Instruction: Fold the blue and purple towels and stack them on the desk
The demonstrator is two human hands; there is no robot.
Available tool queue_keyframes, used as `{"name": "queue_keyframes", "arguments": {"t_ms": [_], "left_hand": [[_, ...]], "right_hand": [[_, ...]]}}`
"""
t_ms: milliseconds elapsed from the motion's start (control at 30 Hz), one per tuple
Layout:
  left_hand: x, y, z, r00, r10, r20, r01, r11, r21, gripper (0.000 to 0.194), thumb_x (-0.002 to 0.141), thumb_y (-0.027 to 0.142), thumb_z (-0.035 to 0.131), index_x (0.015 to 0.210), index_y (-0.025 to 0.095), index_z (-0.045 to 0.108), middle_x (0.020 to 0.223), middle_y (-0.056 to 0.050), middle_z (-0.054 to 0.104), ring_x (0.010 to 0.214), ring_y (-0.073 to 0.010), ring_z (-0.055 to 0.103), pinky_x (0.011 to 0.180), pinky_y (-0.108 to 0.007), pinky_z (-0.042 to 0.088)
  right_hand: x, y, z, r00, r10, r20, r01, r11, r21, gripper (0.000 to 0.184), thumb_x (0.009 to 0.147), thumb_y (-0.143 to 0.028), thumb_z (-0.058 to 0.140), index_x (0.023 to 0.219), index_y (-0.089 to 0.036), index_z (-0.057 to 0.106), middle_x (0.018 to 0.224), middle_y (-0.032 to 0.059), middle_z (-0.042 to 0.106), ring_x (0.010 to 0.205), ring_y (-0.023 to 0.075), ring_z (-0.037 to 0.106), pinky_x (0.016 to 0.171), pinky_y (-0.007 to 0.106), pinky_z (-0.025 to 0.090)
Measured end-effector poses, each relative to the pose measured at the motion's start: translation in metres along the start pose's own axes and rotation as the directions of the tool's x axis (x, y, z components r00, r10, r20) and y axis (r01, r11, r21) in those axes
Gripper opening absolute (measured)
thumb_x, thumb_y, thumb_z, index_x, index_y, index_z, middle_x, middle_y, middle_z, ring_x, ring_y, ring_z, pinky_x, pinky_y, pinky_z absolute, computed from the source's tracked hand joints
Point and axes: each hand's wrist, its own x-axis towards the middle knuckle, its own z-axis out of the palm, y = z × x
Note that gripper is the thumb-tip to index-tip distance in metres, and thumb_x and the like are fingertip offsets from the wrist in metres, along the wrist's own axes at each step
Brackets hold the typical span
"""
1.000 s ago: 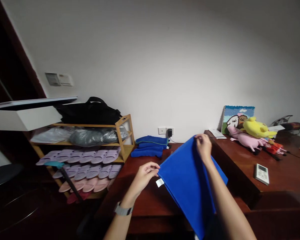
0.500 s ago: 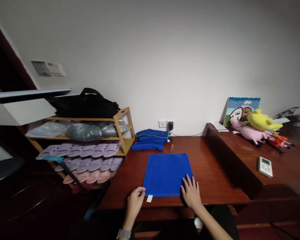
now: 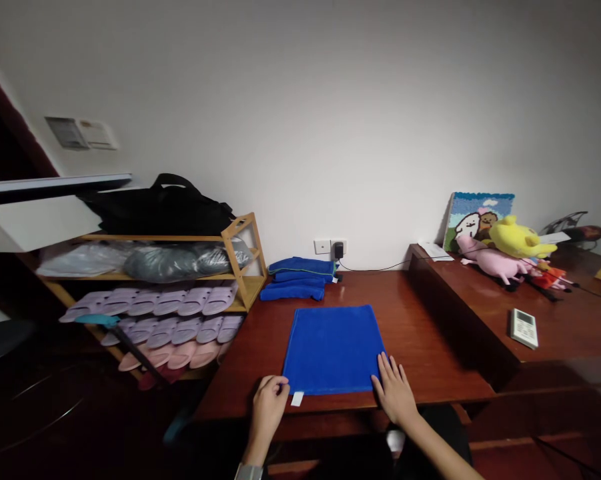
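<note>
A blue cloth point(image 3: 334, 350) lies flat and roughly square on the reddish-brown table point(image 3: 420, 333). Its white label point(image 3: 297, 399) sticks out at the front left corner. Thumb and forefinger of my left hand point(image 3: 269, 408) are pinched together at that same corner. My right hand point(image 3: 396, 392) rests with fingers spread, their tips on the cloth's front right edge. Behind it, near the wall, several folded blue cloths point(image 3: 300, 280) lie in a small pile.
To the left stands a wooden shoe rack point(image 3: 247, 267) with rows of slippers point(image 3: 150, 300) and a black bag point(image 3: 160, 207) on top. A raised surface point(image 3: 485, 313) at the right bears plush toys point(image 3: 520, 243) and a white remote control point(image 3: 523, 328). A black charger point(image 3: 338, 251) sits in the wall socket.
The blue cloth, held up between both hands a second ago, came down flat onto the table. Since then my right hand has slid slightly right, to the cloth's edge.
</note>
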Motion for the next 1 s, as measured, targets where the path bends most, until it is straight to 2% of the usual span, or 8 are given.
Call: {"name": "queue_keyframes", "arguments": {"t_ms": [200, 333, 433, 567, 667, 767, 900, 1000], "left_hand": [[-0.008, -0.003, -0.002, 0.997, 0.06, -0.046, -0.058, 0.998, 0.035, 0.022, 0.075, 0.039, 0.055, 0.076, 0.025, 0.072, 0.089, -0.006, 0.072, 0.075, -0.0234, 0.071, 0.078, -0.036, 0.059], [-0.007, -0.001, -0.002, 0.995, 0.094, -0.032, -0.089, 0.988, 0.126, 0.021, 0.077, 0.036, 0.054, 0.077, 0.025, 0.072, 0.089, -0.006, 0.071, 0.071, -0.0225, 0.069, 0.077, -0.036, 0.058], [-0.007, -0.004, -0.002, 0.994, 0.108, -0.021, -0.102, 0.979, 0.179, 0.02, 0.077, 0.035, 0.053, 0.076, 0.025, 0.071, 0.088, -0.006, 0.07, 0.071, -0.0223, 0.069, 0.077, -0.035, 0.057], [-0.001, -0.005, -0.004, 0.993, 0.117, 0.002, -0.112, 0.946, 0.305, 0.022, 0.08, 0.03, 0.05, 0.077, 0.024, 0.071, 0.094, -0.008, 0.068, 0.077, -0.0232, 0.069, 0.079, -0.036, 0.056], [0.01, 0.014, 0.004, 0.985, 0.173, -0.013, -0.153, 0.902, 0.403, 0.025, 0.083, 0.027, 0.05, 0.088, 0.023, 0.074, 0.102, -0.01, 0.068, 0.095, -0.0278, 0.068, 0.089, -0.039, 0.055], [0.019, 0.052, 0.036, 0.958, 0.28, 0.062, -0.284, 0.892, 0.352, 0.03, 0.09, 0.024, 0.047, 0.098, 0.023, 0.076, 0.111, -0.01, 0.07, 0.106, -0.0278, 0.066, 0.097, -0.04, 0.053], [0.02, 0.107, 0.11, 0.839, 0.44, 0.321, -0.519, 0.824, 0.229, 0.037, 0.096, 0.023, 0.045, 0.121, 0.022, 0.072, 0.133, -0.009, 0.068, 0.126, -0.0264, 0.06, 0.11, -0.043, 0.047], [0.018, 0.124, 0.161, 0.799, 0.41, 0.439, -0.556, 0.781, 0.284, 0.046, 0.102, 0.033, 0.04, 0.142, 0.019, 0.059, 0.153, -0.01, 0.055, 0.145, -0.0273, 0.044, 0.122, -0.047, 0.034]], "right_hand": [[0.007, -0.009, -0.013, 0.997, 0.009, -0.076, -0.007, 1.0, 0.016, 0.065, 0.104, -0.056, 0.021, 0.156, -0.022, 0.041, 0.161, 0.0057, 0.04, 0.153, 0.0259, 0.027, 0.127, 0.048, 0.017], [0.038, -0.019, -0.022, 0.999, 0.044, -0.023, -0.043, 0.999, 0.032, 0.066, 0.104, -0.051, 0.02, 0.161, -0.019, 0.03, 0.167, 0.0028, 0.027, 0.155, 0.0258, 0.018, 0.127, 0.047, 0.015], [0.053, -0.021, -0.016, 0.996, 0.078, 0.038, -0.079, 0.997, 0.017, 0.069, 0.104, -0.051, 0.019, 0.162, -0.015, 0.022, 0.169, 0.0027, 0.018, 0.156, 0.026, 0.013, 0.127, 0.047, 0.011], [0.055, -0.019, -0.002, 0.996, 0.082, 0.035, -0.082, 0.997, -0.005, 0.072, 0.103, -0.054, 0.018, 0.162, -0.012, 0.019, 0.169, 0.0029, 0.015, 0.157, 0.0252, 0.009, 0.128, 0.045, 0.006], [0.053, -0.019, -0.001, 0.996, 0.08, 0.035, -0.08, 0.997, -0.008, 0.073, 0.103, -0.054, 0.017, 0.162, -0.012, 0.018, 0.169, 0.0025, 0.013, 0.157, 0.0251, 0.008, 0.128, 0.045, 0.006], [0.053, -0.021, -0.004, 0.996, 0.085, 0.038, -0.085, 0.996, -0.011, 0.072, 0.103, -0.053, 0.018, 0.162, -0.012, 0.018, 0.169, 0.0028, 0.013, 0.157, 0.025, 0.008, 0.128, 0.045, 0.005], [0.052, -0.024, -0.004, 0.994, 0.099, 0.039, -0.097, 0.994, -0.049, 0.072, 0.103, -0.053, 0.016, 0.162, -0.012, 0.018, 0.169, 0.003, 0.014, 0.157, 0.0248, 0.007, 0.127, 0.044, 0.005], [0.049, -0.025, -0.003, 0.991, 0.119, 0.055, -0.114, 0.989, -0.094, 0.07, 0.103, -0.05, 0.016, 0.162, -0.013, 0.016, 0.169, 0.002, 0.012, 0.157, 0.0236, 0.006, 0.127, 0.045, 0.004]]}}
